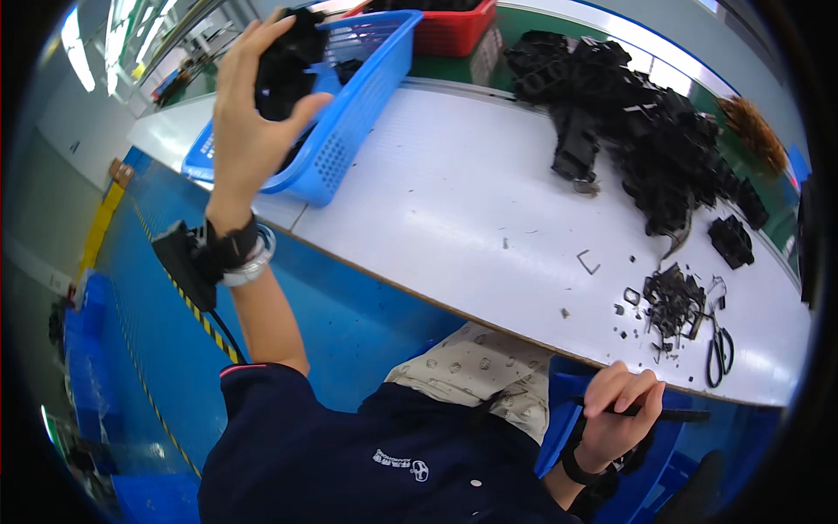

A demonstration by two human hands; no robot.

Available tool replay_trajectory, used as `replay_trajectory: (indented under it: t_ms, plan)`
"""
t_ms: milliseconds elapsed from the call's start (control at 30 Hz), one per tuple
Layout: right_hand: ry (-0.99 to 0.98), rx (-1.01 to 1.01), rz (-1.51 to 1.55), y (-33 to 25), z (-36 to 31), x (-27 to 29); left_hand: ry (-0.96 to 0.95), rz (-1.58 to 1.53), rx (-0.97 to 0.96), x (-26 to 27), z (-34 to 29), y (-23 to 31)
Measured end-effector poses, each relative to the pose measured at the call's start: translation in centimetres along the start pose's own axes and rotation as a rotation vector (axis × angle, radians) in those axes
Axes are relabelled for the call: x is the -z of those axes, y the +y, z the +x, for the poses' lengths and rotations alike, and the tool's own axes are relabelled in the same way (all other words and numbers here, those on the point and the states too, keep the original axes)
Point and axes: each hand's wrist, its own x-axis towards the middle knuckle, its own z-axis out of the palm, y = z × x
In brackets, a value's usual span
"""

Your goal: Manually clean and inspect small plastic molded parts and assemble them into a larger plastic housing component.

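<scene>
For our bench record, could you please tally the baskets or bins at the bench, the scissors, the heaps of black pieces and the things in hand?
Baskets or bins: 2 (blue basket, red bin)
Scissors: 1
Heaps: 2 (large heap, small scrap pile)
Things in hand: 2 (black part, left hand; slender black item, right hand)
Total: 7
</scene>
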Motion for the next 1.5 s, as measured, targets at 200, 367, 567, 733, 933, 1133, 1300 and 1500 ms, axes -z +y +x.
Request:
replay_trajectory:
  t_ms: [200,367,567,733,933,1133,1300,1500]
  plan:
    - [-0.021,0.134,-0.138,-1.1,0.1,0.8,-0.051,-0.393,0.3,-1.6,-0.2,-1.1]
    - [0.182,0.121,-0.047,-1.2,-0.7,1.3,-0.131,0.054,0.169,-1.1,-0.3,-2.6]
    - [0.097,0.129,-0.209,-0.2,-0.9,2.2,-0.272,-0.385,0.038,-2.9,-1.2,4.1]
    - [0.028,0.171,-0.305,-1.0,-0.8,1.9,-0.447,-0.497,-0.017,-9.6,-0.7,12.1]
    - [0.008,0.119,-0.252,-1.8,-2.2,3.0,-0.597,-0.617,0.308,-17.0,2.4,17.3]
    - [0.111,0.232,-0.34,-1.2,-2.3,3.2,-0.557,-0.625,0.285,-16.6,1.5,17.7]
    - [0.037,0.224,-0.295,-0.6,-1.6,2.9,-0.555,-0.713,0.26,-15.7,0.3,16.3]
    - [0.049,0.161,-0.315,-0.6,-1.6,3.2,-0.728,-0.906,0.3,-11.0,-0.4,16.1]
